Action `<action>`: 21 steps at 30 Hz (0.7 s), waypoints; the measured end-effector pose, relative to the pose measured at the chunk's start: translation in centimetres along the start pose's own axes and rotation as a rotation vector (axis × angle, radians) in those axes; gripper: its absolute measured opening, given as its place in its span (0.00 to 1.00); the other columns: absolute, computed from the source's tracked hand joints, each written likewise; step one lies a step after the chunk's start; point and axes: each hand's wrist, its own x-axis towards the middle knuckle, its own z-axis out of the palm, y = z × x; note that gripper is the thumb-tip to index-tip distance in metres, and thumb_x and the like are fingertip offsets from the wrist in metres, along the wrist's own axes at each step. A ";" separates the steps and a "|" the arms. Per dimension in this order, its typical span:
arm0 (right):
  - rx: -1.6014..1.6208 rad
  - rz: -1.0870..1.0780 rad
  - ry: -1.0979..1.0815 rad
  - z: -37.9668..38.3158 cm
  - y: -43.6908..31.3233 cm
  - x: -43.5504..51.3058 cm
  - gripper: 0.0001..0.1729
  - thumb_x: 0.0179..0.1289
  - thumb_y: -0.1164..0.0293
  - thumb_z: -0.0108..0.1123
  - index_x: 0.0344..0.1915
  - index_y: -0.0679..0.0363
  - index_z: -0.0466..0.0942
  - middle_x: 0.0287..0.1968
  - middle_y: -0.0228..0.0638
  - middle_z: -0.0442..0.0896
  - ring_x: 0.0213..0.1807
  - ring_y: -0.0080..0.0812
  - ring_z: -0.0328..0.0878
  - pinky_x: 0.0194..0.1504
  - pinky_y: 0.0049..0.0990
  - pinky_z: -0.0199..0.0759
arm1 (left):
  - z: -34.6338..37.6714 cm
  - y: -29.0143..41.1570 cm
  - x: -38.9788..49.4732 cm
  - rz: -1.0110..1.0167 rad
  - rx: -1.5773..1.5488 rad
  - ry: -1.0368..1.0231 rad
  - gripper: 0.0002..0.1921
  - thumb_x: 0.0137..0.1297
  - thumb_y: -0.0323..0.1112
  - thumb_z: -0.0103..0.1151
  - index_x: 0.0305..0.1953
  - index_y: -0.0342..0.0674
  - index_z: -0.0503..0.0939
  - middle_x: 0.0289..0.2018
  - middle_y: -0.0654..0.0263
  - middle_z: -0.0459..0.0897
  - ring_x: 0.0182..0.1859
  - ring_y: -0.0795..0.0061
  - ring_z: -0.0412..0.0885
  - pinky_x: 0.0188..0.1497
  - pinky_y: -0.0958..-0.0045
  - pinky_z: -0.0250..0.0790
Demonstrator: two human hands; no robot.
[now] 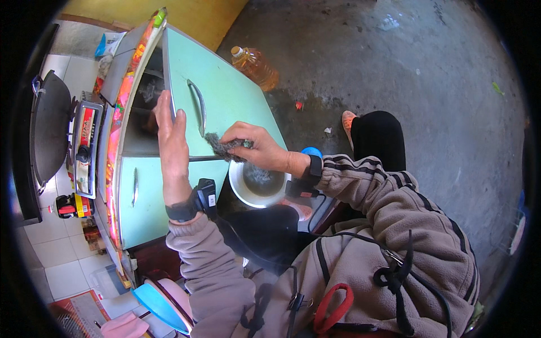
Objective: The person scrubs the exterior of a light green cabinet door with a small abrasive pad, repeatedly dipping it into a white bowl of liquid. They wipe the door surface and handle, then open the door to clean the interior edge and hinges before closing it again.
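My right hand [258,145] grips a dark scouring pad [226,147], probably steel wool, against the light green cabinet door [228,93], just by the lower end of its metal handle [199,107]. My left hand [173,148] rests on the free edge of that door, which stands ajar, with the fingers along the edge and nothing seen in them. Below the pad, a metal basin [241,190] of murky water sits on the floor. Beside it a second green door [148,198] with its own handle is closed.
A bottle of amber liquid [255,67] stands on the floor beyond the open door. On the counter at left are a gas stove [86,150], a wok [53,126] and a bottle with a dark body [67,207]. Blue and pink basins [162,304] are at bottom left.
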 end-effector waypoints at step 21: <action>-0.373 -0.242 0.374 -0.8 -2.1 12.5 0.08 0.49 0.78 0.64 0.32 0.58 0.81 0.35 0.42 0.79 0.37 0.49 0.78 0.37 0.42 0.73 | 0.2 0.9 -0.1 -0.028 -0.025 -0.004 0.26 0.76 0.35 0.44 0.71 0.33 0.59 0.71 0.54 0.57 0.75 0.62 0.52 0.75 0.65 0.43</action>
